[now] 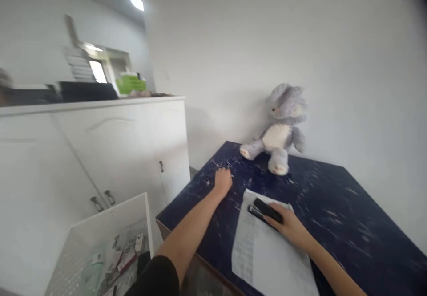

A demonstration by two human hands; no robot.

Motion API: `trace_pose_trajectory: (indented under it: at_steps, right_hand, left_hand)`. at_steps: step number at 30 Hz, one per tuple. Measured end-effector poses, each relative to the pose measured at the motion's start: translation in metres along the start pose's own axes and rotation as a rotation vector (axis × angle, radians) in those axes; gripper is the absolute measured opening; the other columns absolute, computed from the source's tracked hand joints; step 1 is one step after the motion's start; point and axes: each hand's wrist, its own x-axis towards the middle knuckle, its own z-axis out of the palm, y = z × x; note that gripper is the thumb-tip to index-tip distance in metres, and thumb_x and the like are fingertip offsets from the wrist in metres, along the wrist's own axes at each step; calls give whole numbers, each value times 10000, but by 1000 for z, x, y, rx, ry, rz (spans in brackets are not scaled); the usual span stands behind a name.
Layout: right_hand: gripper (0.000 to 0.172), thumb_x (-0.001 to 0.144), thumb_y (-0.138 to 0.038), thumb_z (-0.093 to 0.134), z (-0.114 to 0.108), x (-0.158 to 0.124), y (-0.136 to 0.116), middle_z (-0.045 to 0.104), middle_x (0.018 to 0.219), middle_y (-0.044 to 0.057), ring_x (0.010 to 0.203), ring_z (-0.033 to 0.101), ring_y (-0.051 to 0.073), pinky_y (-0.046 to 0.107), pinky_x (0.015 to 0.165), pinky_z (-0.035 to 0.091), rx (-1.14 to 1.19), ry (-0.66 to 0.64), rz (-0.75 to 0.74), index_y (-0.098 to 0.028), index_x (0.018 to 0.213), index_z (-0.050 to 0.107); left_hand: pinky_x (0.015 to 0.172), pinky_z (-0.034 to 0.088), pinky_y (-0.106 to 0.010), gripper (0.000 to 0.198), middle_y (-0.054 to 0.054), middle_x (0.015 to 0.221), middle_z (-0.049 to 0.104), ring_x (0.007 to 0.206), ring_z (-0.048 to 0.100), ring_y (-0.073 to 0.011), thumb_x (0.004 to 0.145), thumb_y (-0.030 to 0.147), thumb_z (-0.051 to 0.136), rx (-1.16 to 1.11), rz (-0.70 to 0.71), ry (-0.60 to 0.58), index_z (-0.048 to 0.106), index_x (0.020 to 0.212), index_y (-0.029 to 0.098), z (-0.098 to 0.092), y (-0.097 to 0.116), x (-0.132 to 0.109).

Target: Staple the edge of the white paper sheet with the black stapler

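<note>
A black stapler [268,210] is gripped in my right hand [289,225], over the upper part of a sheaf of white paper [267,256]. Its jaws show a gap at the front end, pointing left. The paper lies at a slant on the dark blue marbled table [320,189], its left strip covered in faint grey print. My left hand [223,180] rests on the table to the left of the paper, curled into a fist. Whether anything is inside that fist is hidden.
A grey plush rabbit [278,131] sits at the table's back against the wall. Left of the table stands a white perforated basket [147,218] with small boxes and packets. Behind it is a white cabinet [116,149] with a green box [130,83] on top.
</note>
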Motion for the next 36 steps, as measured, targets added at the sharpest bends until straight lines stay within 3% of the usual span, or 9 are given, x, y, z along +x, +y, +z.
trace_pose_trajectory:
  at_steps: [2, 3, 6, 10, 13, 16, 21, 25, 36]
  right_hand:
    - [344, 864, -535, 623, -2, -1, -3, 717, 946, 94, 856, 638, 290, 412, 786, 501, -17, -7, -13, -222, 980, 706]
    - [339, 873, -524, 618, -3, 0, -4, 712, 946, 87, 856, 632, 278, 404, 786, 494, -28, 0, -16, -218, 989, 703]
    - [355, 879, -523, 626, -6, 0, -3, 706, 992, 77, 881, 626, 260, 381, 790, 484, -21, -17, -1, -219, 1050, 698]
    - [456, 923, -606, 536, -9, -1, 2, 707, 1069, 79, 936, 622, 257, 370, 817, 485, 122, 10, 47, -226, 1114, 703]
    - [564, 980, -638, 379, -13, 0, 5, 713, 1028, 73, 939, 619, 246, 370, 852, 478, 245, 49, 91, -212, 1085, 732]
    - [527, 966, -625, 447, -18, 0, 4, 713, 1022, 61, 936, 620, 241, 358, 853, 476, 302, 15, 97, -213, 1125, 735]
    - [515, 891, -548, 644, -28, -6, 3, 718, 1042, 81, 927, 639, 250, 356, 810, 497, 417, -150, 116, -200, 1269, 674]
    - [546, 860, -509, 699, -36, -11, 9, 702, 1170, 100, 1080, 631, 290, 412, 945, 484, 534, -231, 111, -201, 1309, 651]
    - [533, 814, -480, 755, -40, -11, 18, 701, 1161, 108, 1044, 632, 278, 436, 947, 480, 547, -223, 115, -203, 1262, 672]
  left_hand:
    - [1006, 416, -512, 328, -251, 1173, 606, 1179, 546, -365, 903, 111, 464, -45, -1, -10, 664, 1161, 82, 0, 4, -2]
    - [1017, 409, -510, 358, -245, 1209, 596, 1202, 534, -364, 893, 105, 474, -96, -10, 51, 644, 1207, 89, 1, 6, -2]
    - [1020, 429, -466, 312, -199, 1174, 639, 1164, 576, -320, 885, 152, 503, -441, -84, 149, 667, 1150, 126, 6, 15, -9]
    - [906, 521, -387, 294, -118, 1027, 727, 986, 683, -240, 921, 290, 440, -1119, -224, 37, 706, 946, 168, 16, 35, -33]
    - [912, 534, -374, 357, -125, 1030, 744, 991, 703, -238, 921, 405, 461, -1393, -184, -79, 715, 934, 155, 24, 49, -47]
    - [959, 522, -393, 418, -137, 1029, 749, 994, 710, -245, 920, 484, 483, -1457, -142, -160, 722, 934, 142, 29, 55, -52]
    - [983, 516, -416, 466, -145, 1021, 753, 990, 712, -254, 930, 534, 485, -1483, -142, -181, 728, 920, 137, 32, 53, -51]
    - [986, 514, -430, 478, -151, 1018, 753, 984, 713, -261, 930, 541, 486, -1486, -137, -184, 731, 918, 129, 34, 51, -52]
    - [1041, 475, -441, 563, -161, 1139, 733, 1110, 677, -293, 956, 599, 428, -1647, -94, -246, 731, 1000, 126, 16, 55, -56]
